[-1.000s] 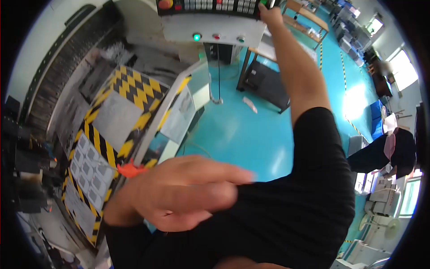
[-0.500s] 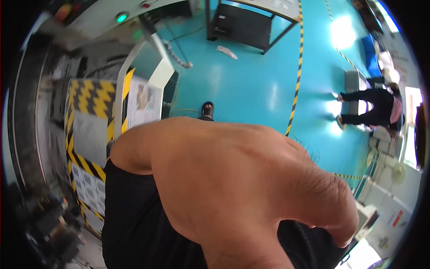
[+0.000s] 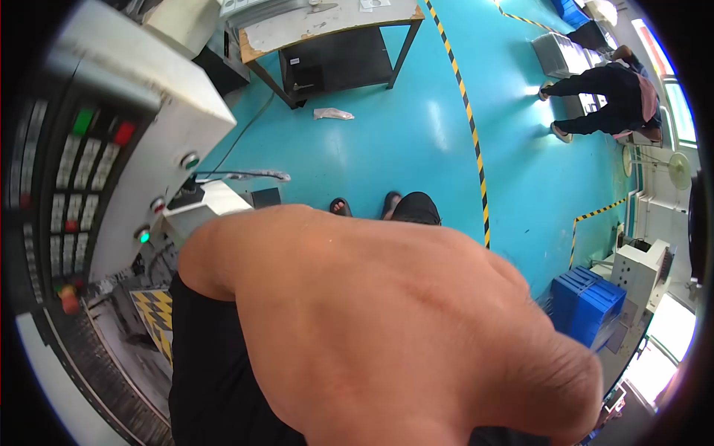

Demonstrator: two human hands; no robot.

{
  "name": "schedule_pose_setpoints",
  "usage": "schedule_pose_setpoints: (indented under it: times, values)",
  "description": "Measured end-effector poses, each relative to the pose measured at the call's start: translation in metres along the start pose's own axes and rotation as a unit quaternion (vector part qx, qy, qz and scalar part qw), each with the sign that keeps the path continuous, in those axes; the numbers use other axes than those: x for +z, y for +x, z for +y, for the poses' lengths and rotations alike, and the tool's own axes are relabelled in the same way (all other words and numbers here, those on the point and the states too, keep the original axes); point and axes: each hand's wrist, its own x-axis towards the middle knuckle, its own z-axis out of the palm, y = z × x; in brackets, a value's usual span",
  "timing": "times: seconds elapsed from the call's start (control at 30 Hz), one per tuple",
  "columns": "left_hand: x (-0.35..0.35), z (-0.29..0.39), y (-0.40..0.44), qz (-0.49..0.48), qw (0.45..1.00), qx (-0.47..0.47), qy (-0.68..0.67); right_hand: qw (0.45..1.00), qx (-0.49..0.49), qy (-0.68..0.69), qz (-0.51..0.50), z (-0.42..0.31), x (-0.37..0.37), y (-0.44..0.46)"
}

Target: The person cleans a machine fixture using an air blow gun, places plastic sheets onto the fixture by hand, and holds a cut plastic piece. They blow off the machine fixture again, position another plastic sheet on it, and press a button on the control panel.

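Observation:
My left hand, as its arm coming in from the left suggests, fills the lower middle very close to the camera. Its back faces up. A bent finger curves down at the right, but the fingertips are out of sight, so I cannot tell what they hold or touch. Below and behind the hand shows black clothing. Beyond the hand are my sandalled feet on the floor. My right hand is not in view.
At left stands a machine control panel with a lit green button. A worktable stands ahead, a plastic bag before it. Blue crates are at right; a person bends over at far right. Striped tape crosses the blue floor.
The view has swung left and up, bringing the control panel, more of the worktable and the blue crates into sight. My left hand stays near the camera and covers more of the bottom.

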Motion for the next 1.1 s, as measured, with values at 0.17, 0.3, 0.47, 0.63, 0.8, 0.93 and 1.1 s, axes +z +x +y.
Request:
schedule_pose_setpoints:
  times: [0.17,0.3,0.47,0.63,0.8,0.93,1.1]
  values:
    - [-0.056,-0.052,0.038,0.003,1.000,-0.012,-0.017,0.998,0.025,0.036,-0.041,0.011,-0.064,0.062]
    - [-0.099,-0.098,0.080,0.010,1.000,-0.022,0.002,0.988,0.095,0.093,-0.073,0.035,-0.141,0.139]
    - [-0.152,-0.139,0.122,0.005,0.998,-0.048,0.027,0.984,0.109,0.135,-0.027,0.007,-0.249,0.217]
    - [-0.205,-0.178,0.117,0.035,0.991,-0.127,0.036,0.971,0.040,0.233,-0.041,-0.045,-0.310,0.257]
    - [-0.256,-0.238,-0.029,0.160,0.777,-0.597,0.122,0.984,0.044,0.156,-0.076,-0.077,-0.292,0.276]
    - [-0.258,-0.261,-0.192,0.226,0.568,-0.749,0.257,0.990,0.038,0.018,-0.132,-0.075,-0.279,0.289]
    - [-0.264,-0.225,-0.374,0.324,0.445,-0.798,0.247,0.986,0.114,0.028,-0.115,-0.105,-0.301,0.292]
